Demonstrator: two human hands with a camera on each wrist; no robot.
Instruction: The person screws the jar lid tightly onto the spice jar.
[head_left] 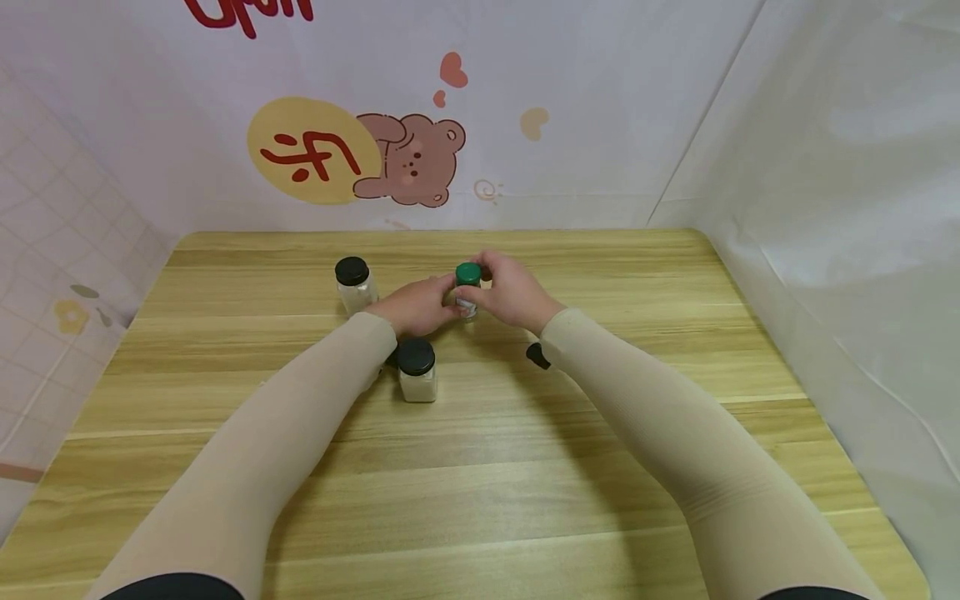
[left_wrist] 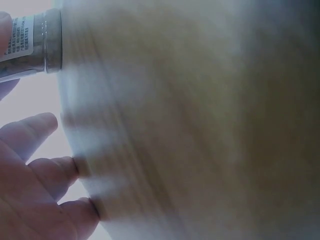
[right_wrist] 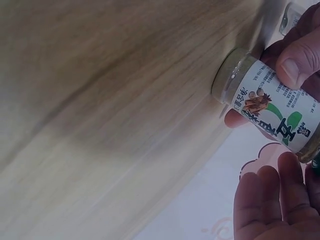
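A small spice jar (right_wrist: 267, 100) with brown powder, a white printed label and a green cap (head_left: 468, 272) stands upright between both hands at the far middle of the table. My left hand (head_left: 420, 307) pinches the jar's body from the left, its thumb lying on the label in the right wrist view. From the right, my right hand (head_left: 517, 292) grips around the green cap with thumb and forefinger. Its other fingers (right_wrist: 267, 197) extend beside the jar. In the left wrist view, the jar's base end (left_wrist: 52, 40) shows close to the wooden surface.
A square jar with a black lid (head_left: 352, 272) stands behind my left wrist. Another black-lidded jar (head_left: 417, 371) is just in front of that forearm, with a dark item partly hidden beside it. A black object (head_left: 537, 356) pokes out by my right sleeve. White curtains surround the wooden table (head_left: 480, 500).
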